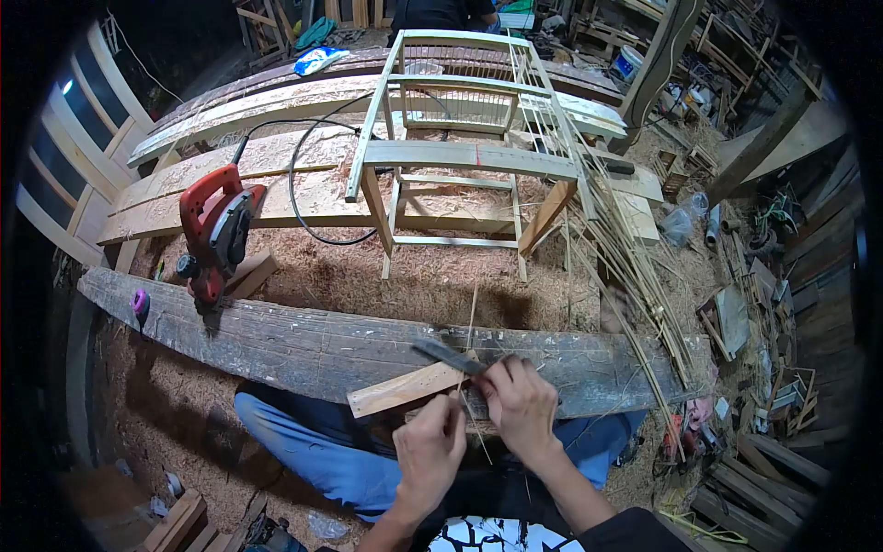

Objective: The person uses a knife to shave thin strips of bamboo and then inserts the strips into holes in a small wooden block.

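Observation:
My right hand point(520, 405) is closed around a knife, its broad dark blade point(443, 353) pointing left over the plank. Just to its left, my left hand point(430, 443) pinches a thin bamboo strip point(473, 317) that runs up past the blade. Under the blade lies a small wooden block point(400, 390) with a row of small dots or holes, set slantwise on the near edge of the worn grey plank point(303, 340). The knife's handle is hidden in my fingers. Whether the blade touches the strip is hard to tell.
A red electric planer point(213, 221) and a purple roll point(141, 302) sit on the plank's left. Beyond stands a slatted wooden frame point(469, 155). Long bamboo strips point(635, 276) lean at the right. Shavings cover the floor point(322, 285). A person in dark clothes point(437, 14) is behind.

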A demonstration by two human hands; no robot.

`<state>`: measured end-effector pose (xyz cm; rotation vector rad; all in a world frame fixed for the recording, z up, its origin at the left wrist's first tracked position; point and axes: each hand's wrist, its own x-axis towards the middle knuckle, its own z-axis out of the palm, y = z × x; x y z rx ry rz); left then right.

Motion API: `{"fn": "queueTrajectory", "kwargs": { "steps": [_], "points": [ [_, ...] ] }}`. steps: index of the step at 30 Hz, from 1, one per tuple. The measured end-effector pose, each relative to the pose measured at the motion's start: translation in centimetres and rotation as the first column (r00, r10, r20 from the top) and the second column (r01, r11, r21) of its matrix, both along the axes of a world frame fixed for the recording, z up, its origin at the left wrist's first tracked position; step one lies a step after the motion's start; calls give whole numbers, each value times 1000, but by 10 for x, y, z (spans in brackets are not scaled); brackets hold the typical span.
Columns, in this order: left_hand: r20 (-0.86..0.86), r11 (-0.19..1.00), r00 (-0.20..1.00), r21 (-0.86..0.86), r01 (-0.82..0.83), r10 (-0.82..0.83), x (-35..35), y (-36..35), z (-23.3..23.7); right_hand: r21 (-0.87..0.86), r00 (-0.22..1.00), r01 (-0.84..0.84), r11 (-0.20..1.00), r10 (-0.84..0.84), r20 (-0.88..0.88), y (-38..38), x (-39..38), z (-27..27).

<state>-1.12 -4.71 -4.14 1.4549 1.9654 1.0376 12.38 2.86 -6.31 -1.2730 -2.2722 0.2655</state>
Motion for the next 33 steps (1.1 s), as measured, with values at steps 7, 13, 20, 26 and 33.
{"fn": "queueTrajectory", "kwargs": {
  "steps": [7,13,20,26,33],
  "points": [
    [85,988,985,-13,-153,154,-3,-9,-12,-16,999,25,1000,-26,-38,1,-1,7],
    [61,990,988,23,-140,139,1,-4,-17,-36,996,-53,998,50,-78,-15,-8,9],
    [62,996,995,34,-77,75,-3,-4,-15,20,998,-53,998,54,-21,-19,-9,5],
    [94,997,993,31,-74,71,-2,-15,-10,46,1000,22,999,-22,-9,3,-7,-2],
    [96,991,986,-13,-132,133,-6,-9,-13,-43,995,-57,997,53,-83,-12,-11,6]
  ]
}}
